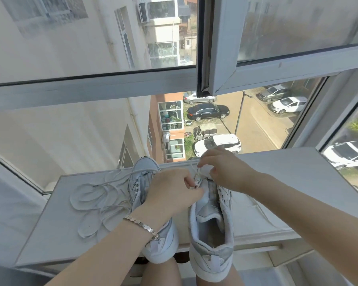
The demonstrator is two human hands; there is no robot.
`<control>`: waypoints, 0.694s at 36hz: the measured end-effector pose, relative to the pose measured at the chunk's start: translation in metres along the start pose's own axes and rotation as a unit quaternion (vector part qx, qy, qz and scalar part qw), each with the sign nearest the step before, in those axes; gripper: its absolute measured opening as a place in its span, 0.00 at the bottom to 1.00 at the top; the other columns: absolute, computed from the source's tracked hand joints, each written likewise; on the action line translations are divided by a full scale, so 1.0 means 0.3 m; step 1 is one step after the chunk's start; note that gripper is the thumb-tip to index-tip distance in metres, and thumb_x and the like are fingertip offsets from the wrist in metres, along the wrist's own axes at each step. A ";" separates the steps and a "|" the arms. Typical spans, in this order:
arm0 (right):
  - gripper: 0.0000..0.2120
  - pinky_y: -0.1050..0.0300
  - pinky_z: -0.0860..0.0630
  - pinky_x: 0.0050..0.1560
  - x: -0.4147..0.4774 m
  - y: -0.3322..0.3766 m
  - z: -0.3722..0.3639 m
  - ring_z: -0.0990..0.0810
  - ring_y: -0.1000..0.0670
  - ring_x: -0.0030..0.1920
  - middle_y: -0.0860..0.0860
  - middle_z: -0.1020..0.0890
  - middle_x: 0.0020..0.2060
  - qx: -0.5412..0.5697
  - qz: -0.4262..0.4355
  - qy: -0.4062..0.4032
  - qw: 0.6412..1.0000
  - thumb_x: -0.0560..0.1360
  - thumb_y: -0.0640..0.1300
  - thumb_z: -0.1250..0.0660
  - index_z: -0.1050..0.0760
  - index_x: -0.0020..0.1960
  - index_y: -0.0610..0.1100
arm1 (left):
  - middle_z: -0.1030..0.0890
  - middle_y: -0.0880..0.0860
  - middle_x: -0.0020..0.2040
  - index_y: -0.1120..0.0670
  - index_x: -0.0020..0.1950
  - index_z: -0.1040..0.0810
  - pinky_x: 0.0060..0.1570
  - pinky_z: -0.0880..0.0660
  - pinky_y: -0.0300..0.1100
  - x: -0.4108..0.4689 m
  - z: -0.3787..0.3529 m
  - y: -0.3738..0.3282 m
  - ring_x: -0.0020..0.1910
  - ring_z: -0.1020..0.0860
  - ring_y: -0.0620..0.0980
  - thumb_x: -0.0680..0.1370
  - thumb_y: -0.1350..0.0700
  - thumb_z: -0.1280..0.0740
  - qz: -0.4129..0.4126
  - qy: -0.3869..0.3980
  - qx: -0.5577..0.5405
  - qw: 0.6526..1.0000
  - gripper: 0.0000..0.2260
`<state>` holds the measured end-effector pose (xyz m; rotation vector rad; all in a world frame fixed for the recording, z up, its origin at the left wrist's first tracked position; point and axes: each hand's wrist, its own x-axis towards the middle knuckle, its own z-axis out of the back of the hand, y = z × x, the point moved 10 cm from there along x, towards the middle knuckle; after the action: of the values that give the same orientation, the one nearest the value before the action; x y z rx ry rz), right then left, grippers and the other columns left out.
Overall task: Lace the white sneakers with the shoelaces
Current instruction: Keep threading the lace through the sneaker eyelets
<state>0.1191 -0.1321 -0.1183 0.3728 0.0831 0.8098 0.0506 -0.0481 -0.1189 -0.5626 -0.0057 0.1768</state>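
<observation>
A loose shoelace (97,195), flat and white, lies in soft overlapping loops on the left part of the smooth pale window sill (50,234). Just right of it sits the left sneaker (145,172), white with a rounded toe, a row of small dark eyelets and a thick rubbery sole; its heel juts over the sill's near edge above a bare leg.

The left hand (172,195) crosses over this shoe, a bracelet (142,225) of flat silvery links round the wrist. Its fingers are curled, and thumb and fingertips are pressed together on the eyelet edge of the right sneaker (211,234), pinching it where a strand runs in.

That right sneaker is white with grey, padded lining and a wide-open collar, its perforated side panel showing; it rests heel toward the person, partly on the sill, partly on the other leg.

A thin white lace (194,172) rises taut from its eyelets. The right hand (221,172) hovers over the toe, fingers bent down, its fingertips pinching the lace's upper end.
</observation>
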 end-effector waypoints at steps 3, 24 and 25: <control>0.15 0.54 0.36 0.63 0.003 0.042 -0.072 0.31 0.48 0.62 0.51 0.25 0.61 -0.034 0.051 0.055 0.997 0.79 0.39 0.42 0.24 0.63 0.47 | 0.23 0.43 0.40 0.45 0.42 0.25 0.41 0.29 0.38 -0.004 -0.045 0.005 0.43 0.24 0.44 0.69 0.43 0.32 0.021 0.061 0.029 0.997 0.08; 0.10 0.55 0.31 0.44 -0.114 -0.399 0.042 0.26 0.42 0.49 0.46 0.24 0.45 0.115 -0.373 -0.099 0.915 0.78 0.35 0.46 0.29 0.54 0.38 | 0.17 0.46 0.46 0.45 0.52 0.19 0.45 0.30 0.35 -0.042 -0.029 0.001 0.48 0.22 0.46 0.72 0.45 0.43 -0.003 -0.030 0.047 0.998 0.16; 0.11 0.53 0.29 0.49 -0.131 -0.427 0.042 0.25 0.41 0.53 0.45 0.22 0.50 0.077 -0.398 -0.076 0.911 0.78 0.36 0.45 0.27 0.56 0.38 | 0.17 0.45 0.47 0.43 0.54 0.19 0.48 0.30 0.35 -0.044 -0.027 -0.002 0.49 0.22 0.45 0.74 0.46 0.42 -0.005 -0.031 0.046 0.998 0.15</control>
<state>0.1833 -0.2447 -0.1548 0.5010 0.1421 -0.0376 0.0381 -0.0550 -0.1249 -0.4641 -0.0607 0.1841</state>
